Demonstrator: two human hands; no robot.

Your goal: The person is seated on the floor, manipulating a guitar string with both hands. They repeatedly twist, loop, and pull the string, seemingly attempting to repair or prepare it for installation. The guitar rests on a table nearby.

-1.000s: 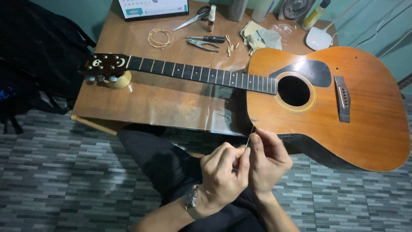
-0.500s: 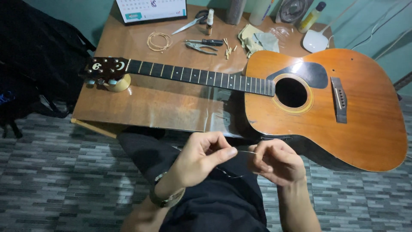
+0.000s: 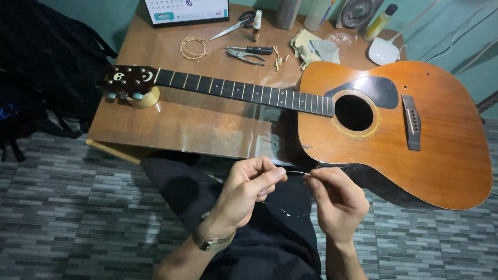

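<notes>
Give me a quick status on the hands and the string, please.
Left hand and right hand both pinching a thin string over the lap. Guitar lies unstrung on the table. Nothing between hands.

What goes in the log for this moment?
left hand: pinching string | right hand: pinching string | guitar: flat on table, unstrung

Brown wooden table [image 3: 171,124] w/ glossy top stands vs teal wall [image 3: 111,18], grey brick-pattern tile floor [image 3: 72,207] below, black bag [image 3: 41,62] at left.
</notes>
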